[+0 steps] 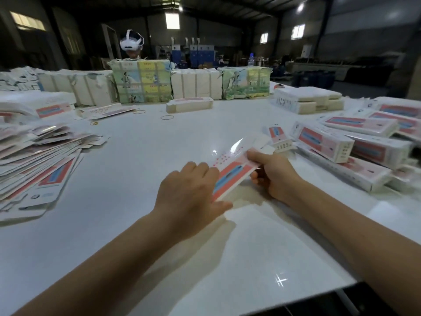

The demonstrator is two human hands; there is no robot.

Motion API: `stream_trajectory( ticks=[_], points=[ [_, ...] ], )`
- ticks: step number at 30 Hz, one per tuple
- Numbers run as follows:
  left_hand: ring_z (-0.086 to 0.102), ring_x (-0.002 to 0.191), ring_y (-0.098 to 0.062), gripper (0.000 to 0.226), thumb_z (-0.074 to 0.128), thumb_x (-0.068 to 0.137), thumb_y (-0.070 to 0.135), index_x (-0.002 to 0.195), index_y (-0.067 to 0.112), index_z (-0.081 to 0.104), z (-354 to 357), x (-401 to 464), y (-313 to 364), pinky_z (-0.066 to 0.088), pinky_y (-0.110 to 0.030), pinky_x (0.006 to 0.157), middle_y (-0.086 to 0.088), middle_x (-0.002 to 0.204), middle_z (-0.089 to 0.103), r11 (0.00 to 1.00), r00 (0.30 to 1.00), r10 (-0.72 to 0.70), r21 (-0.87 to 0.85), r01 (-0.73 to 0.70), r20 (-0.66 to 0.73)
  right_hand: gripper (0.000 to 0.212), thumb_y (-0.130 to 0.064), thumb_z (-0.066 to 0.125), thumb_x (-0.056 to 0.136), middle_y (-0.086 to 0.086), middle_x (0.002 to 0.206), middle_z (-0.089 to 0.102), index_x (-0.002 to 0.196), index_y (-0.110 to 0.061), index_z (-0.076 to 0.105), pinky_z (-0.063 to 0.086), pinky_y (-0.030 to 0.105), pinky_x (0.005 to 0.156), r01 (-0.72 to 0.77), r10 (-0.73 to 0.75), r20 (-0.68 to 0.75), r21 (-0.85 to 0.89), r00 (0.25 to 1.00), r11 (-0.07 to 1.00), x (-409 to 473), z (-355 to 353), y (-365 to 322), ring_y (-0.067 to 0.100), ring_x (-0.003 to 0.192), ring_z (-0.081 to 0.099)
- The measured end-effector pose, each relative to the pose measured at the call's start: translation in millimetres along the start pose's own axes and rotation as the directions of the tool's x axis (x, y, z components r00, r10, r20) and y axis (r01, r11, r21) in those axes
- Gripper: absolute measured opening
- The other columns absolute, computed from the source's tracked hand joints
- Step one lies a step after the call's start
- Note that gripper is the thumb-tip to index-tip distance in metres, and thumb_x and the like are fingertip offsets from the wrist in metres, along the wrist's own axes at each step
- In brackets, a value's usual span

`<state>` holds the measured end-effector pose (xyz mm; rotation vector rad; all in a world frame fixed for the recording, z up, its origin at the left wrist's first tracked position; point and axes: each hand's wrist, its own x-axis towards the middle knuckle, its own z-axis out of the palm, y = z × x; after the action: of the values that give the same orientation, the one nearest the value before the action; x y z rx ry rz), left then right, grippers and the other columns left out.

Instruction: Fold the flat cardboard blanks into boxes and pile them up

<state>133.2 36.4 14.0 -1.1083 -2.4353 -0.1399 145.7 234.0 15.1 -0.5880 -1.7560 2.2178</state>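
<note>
Fingers (255, 156) of our right hand (275, 176) are pinching the far end of a cardboard blank (232, 172), while our left hand (189, 192) is curling over its near end, holding it just above the table (136, 156). We are judging it light, thin and glossy, likely slippery and easy to crease, so we are favouring the edges by the score lines. We are working between the flat blanks (38, 169) on our left and the folded boxes (341, 151) on our right.

dim hall, glare on the table (227, 258), edges warped, hands blurred.
</note>
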Motion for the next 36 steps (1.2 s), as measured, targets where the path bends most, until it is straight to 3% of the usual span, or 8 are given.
stream_trajectory(
  ticks=[4,9,12,16,19,24,31,36],
  points=[
    [0.034,0.126,-0.023,0.099,0.051,0.072,0.076,0.147,0.021,0.015,-1,39,-4,0.038,-0.038,0.097,-0.003,0.145,0.03,0.966,0.949,-0.233,-0.06,0.251,0.211,0.018,-0.016,0.058,0.092,0.014,0.082,0.072,0.1,-0.001,0.064,0.056,0.027,0.048,-0.025,-0.002,0.261,0.101,0.965,0.995,-7,9,6,0.019,0.056,0.067],
    [0.047,0.106,-0.023,0.09,0.058,0.07,0.072,0.137,0.018,0.028,-3,59,-11,0.036,-0.032,0.073,-0.002,0.122,0.047,0.952,0.93,-0.266,-0.086,0.295,0.253,0.017,-0.009,0.057,0.091,0.019,0.088,0.071,0.093,-0.002,0.072,0.058,0.03,0.056,-0.031,0.014,0.441,0.031,0.897,0.999,-11,10,11,0.025,0.073,0.07],
    [0.045,0.085,-0.017,0.078,0.046,0.069,0.073,0.125,0.02,0.039,6,41,-14,0.033,-0.029,0.064,0.002,0.111,0.053,0.97,0.965,-0.242,0.04,0.239,0.103,0.032,-0.007,0.055,0.092,0.028,0.097,0.068,0.121,0.006,0.053,0.058,0.033,0.058,0.011,-0.019,0.397,0.024,0.918,1.0,-10,10,11,0.029,0.073,0.069],
    [0.056,0.076,-0.022,0.05,0.059,0.076,0.056,0.114,0.025,0.052,9,27,-26,0.03,-0.027,0.058,0.003,0.103,0.064,0.976,0.974,-0.22,-0.01,0.219,-0.058,0.069,-0.013,0.058,0.092,0.013,0.094,0.068,0.141,-0.046,0.022,0.056,0.035,0.057,0.349,-0.286,0.245,-0.274,0.927,0.896,-9,7,19,0.023,0.067,0.067],
    [0.055,0.07,-0.023,0.056,0.061,0.073,0.057,0.117,0.026,0.043,9,26,-35,0.037,-0.028,0.058,0.002,0.107,0.065,0.962,0.973,-0.229,-0.159,0.22,-0.043,0.053,-0.021,0.06,0.091,-0.003,0.104,0.057,0.134,-0.042,0.038,0.058,0.032,0.057,0.468,-0.431,0.186,-0.395,0.883,0.79,-9,5,17,0.015,0.073,0.068],
    [0.053,0.078,-0.016,0.049,0.059,0.072,0.06,0.109,0.029,0.05,13,31,-37,0.045,-0.031,0.061,0.009,0.097,0.055,0.944,0.972,-0.19,-0.247,0.219,0.137,0.033,0.0,0.06,0.088,0.01,0.078,0.06,0.12,-0.007,0.057,0.052,0.027,0.05,0.274,-0.24,0.203,-0.163,0.949,0.948,-12,8,13,0.02,0.058,0.063],
    [0.055,0.089,-0.009,0.082,0.052,0.055,0.075,0.125,0.033,0.039,10,21,-43,0.055,-0.034,0.076,0.011,0.114,0.052,0.96,0.921,-0.107,-0.204,0.194,0.374,0.032,0.01,0.057,0.086,0.014,0.075,0.052,0.115,-0.005,0.058,0.053,0.026,0.047,0.179,-0.175,0.06,-0.075,0.983,0.981,-11,5,9,0.016,0.045,0.055],
    [0.058,0.08,-0.01,0.066,0.066,0.071,0.064,0.122,0.031,0.042,10,24,-47,0.056,-0.034,0.073,0.008,0.117,0.057,0.91,0.931,-0.199,-0.295,0.291,0.306,0.022,-0.005,0.056,0.091,0.006,0.085,0.059,0.108,-0.017,0.06,0.055,0.025,0.056,0.497,-0.555,-0.057,-0.377,0.83,0.782,-12,1,11,0.016,0.068,0.06]
  ],
)
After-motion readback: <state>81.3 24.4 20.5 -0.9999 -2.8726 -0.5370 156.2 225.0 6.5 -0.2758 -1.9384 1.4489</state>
